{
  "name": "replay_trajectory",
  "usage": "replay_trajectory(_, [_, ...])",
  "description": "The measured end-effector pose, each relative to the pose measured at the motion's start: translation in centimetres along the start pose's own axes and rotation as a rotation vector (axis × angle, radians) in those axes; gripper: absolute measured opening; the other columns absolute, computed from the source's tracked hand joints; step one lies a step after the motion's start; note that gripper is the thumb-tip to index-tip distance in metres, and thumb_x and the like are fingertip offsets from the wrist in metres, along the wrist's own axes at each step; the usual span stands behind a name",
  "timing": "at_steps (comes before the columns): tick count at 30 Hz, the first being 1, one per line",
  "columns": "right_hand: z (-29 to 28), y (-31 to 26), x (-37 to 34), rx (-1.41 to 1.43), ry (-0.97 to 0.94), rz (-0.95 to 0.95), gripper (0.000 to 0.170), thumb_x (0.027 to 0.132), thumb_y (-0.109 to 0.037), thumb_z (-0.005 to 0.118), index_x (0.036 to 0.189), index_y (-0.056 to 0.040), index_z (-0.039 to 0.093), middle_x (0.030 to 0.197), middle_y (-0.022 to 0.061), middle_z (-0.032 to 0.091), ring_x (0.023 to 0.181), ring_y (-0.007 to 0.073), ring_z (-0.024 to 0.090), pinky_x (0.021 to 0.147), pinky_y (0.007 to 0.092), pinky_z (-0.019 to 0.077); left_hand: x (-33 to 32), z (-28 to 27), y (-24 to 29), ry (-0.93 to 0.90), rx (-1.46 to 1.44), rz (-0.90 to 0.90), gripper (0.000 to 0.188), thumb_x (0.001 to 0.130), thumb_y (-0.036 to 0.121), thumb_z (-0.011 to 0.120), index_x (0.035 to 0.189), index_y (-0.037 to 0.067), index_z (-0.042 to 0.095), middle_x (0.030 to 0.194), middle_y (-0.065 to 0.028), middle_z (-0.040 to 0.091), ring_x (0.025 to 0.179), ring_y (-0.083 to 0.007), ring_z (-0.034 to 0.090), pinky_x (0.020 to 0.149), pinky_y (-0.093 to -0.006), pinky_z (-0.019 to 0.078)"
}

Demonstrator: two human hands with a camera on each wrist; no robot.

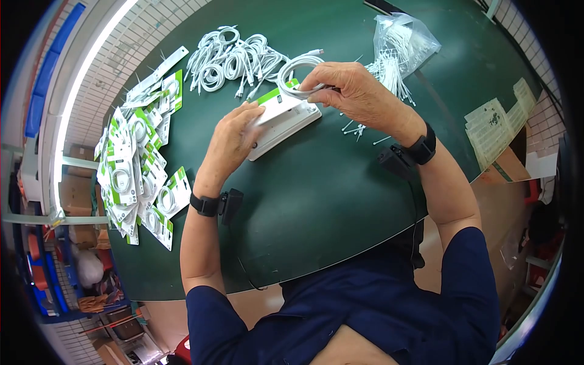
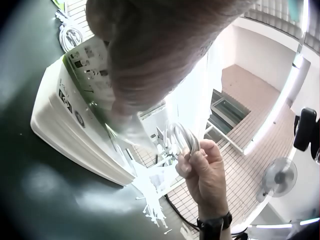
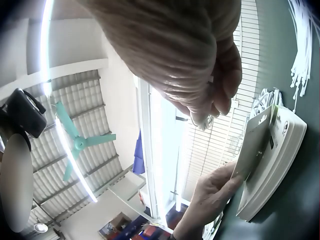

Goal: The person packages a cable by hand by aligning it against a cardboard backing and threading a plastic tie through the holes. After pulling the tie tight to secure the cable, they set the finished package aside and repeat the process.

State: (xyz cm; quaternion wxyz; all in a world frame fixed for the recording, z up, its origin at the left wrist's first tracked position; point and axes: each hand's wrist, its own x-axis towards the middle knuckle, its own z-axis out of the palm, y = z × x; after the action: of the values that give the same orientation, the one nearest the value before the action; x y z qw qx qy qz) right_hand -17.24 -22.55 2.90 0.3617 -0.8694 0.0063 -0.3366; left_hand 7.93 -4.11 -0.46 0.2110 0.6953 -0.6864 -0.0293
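My right hand [image 1: 359,91] pinches a coiled white cable [image 1: 285,74] between thumb and fingers, held up over the table. Below it, my left hand [image 1: 231,137] grips a white card with a green edge [image 1: 277,108] by its near end, blurred in the head view. In the right wrist view the card [image 3: 254,142] stands tilted, its slotted end up. Right beside it lies a thick white slab with rounded edges [image 1: 286,132], printed with small marks, on the green table.
Carded cables [image 1: 125,164] are heaped at the left of the green table [image 1: 304,213]. Behind my hands lies a pile of loose coiled cables [image 1: 228,61]. White ties [image 1: 389,70] spill from a clear bag [image 1: 413,39] at the back right, with several strewn nearby.
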Motion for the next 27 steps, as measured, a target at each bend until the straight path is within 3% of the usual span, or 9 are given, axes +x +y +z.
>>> replay_trajectory(3, [-0.1,-0.8,0.1,0.068,0.068,0.060,0.016,0.096,-0.002,0.073,0.112,-0.0001,0.074,0.096,0.0098,0.073,0.081,0.0188,0.068,0.072,0.0286,0.0537,-0.8,-1.6,2.3,0.290,0.209,0.117,0.028,0.089,0.010,0.077,0.117,0.004,0.072,0.111,-0.0147,0.076,0.101,-0.0334,0.074,0.085,-0.0406,0.0590])
replay_trajectory(4, [-0.2,-1.3,0.1,0.069,0.054,0.064,0.016,0.096,-0.002,0.073,0.112,-0.0001,0.074,0.096,0.0098,0.073,0.081,0.0188,0.068,0.072,0.0286,0.0537,-1.3,-2.1,3.5,0.292,0.202,0.105,0.028,0.089,0.010,0.077,0.117,0.004,0.072,0.111,-0.0147,0.076,0.101,-0.0334,0.074,0.085,-0.0406,0.0590])
replay_trajectory(7, [0.0,-3.0,0.0,0.186,0.101,0.149,0.017,0.095,-0.001,0.073,0.112,-0.0011,0.074,0.097,0.0091,0.072,0.082,0.0177,0.068,0.073,0.0275,0.0539,-3.2,-3.1,7.6,0.366,0.290,0.225,0.015,0.091,0.004,0.072,0.106,0.007,0.071,0.091,-0.0085,0.076,0.078,-0.0289,0.073,0.066,-0.0391,0.0564])
replay_trajectory(11, [2.9,-4.3,-0.3,0.078,0.070,-0.049,0.018,0.093,0.000,0.075,0.111,-0.0016,0.074,0.099,0.0087,0.073,0.083,0.0181,0.069,0.075,0.0277,0.0548,-4.9,-1.6,9.7,0.198,0.101,0.138,0.013,0.091,0.005,0.072,0.104,0.007,0.071,0.087,-0.0091,0.072,0.076,-0.0291,0.071,0.064,-0.0403,0.0551])
replay_trajectory(15, [6.2,-3.5,-1.4,-0.171,0.052,-0.124,0.020,0.091,0.002,0.076,0.111,-0.0019,0.073,0.100,0.0085,0.073,0.084,0.0192,0.070,0.075,0.0285,0.0556,-4.8,-0.1,9.1,0.262,0.044,0.137,0.012,0.090,0.006,0.074,0.101,0.007,0.070,0.084,-0.0083,0.070,0.074,-0.0295,0.070,0.063,-0.0404,0.0545])
replay_trajectory(18, [6.4,-2.5,-1.6,-0.169,0.087,-0.103,0.019,0.092,0.002,0.076,0.111,-0.0019,0.073,0.101,0.0081,0.073,0.085,0.0180,0.070,0.076,0.0287,0.0557,-4.9,0.3,8.1,0.284,0.009,0.131,0.014,0.090,0.006,0.075,0.103,0.007,0.070,0.084,-0.0094,0.069,0.076,-0.0307,0.070,0.065,-0.0417,0.0548])
replay_trajectory(20, [7.3,-1.8,-1.6,-0.106,0.087,-0.087,0.019,0.092,0.002,0.076,0.111,-0.0019,0.073,0.101,0.0079,0.073,0.086,0.0174,0.070,0.076,0.0288,0.0558,-4.6,0.9,7.0,0.431,-0.054,0.216,0.017,0.089,0.006,0.075,0.106,0.008,0.071,0.088,-0.0106,0.070,0.082,-0.0326,0.070,0.069,-0.0420,0.0560])
replay_trajectory(22, [7.2,-1.5,-1.6,-0.134,0.167,-0.066,0.018,0.094,0.002,0.075,0.112,-0.0017,0.073,0.102,0.0065,0.073,0.087,0.0134,0.069,0.076,0.0269,0.0549,-3.9,0.7,6.8,0.600,-0.047,0.309,0.020,0.088,0.003,0.078,0.108,0.006,0.075,0.099,-0.0126,0.075,0.077,-0.0282,0.072,0.068,-0.0350,0.0573])
replay_trajectory(27, [7.0,-1.1,-1.7,-0.051,0.136,-0.030,0.019,0.096,0.001,0.075,0.114,-0.0023,0.074,0.104,0.0054,0.074,0.088,0.0108,0.067,0.076,0.0245,0.0541,-5.8,-0.3,8.9,0.674,-0.226,0.184,0.015,0.090,0.007,0.077,0.106,0.007,0.075,0.093,-0.0099,0.073,0.084,-0.0275,0.071,0.073,-0.0351,0.0579])
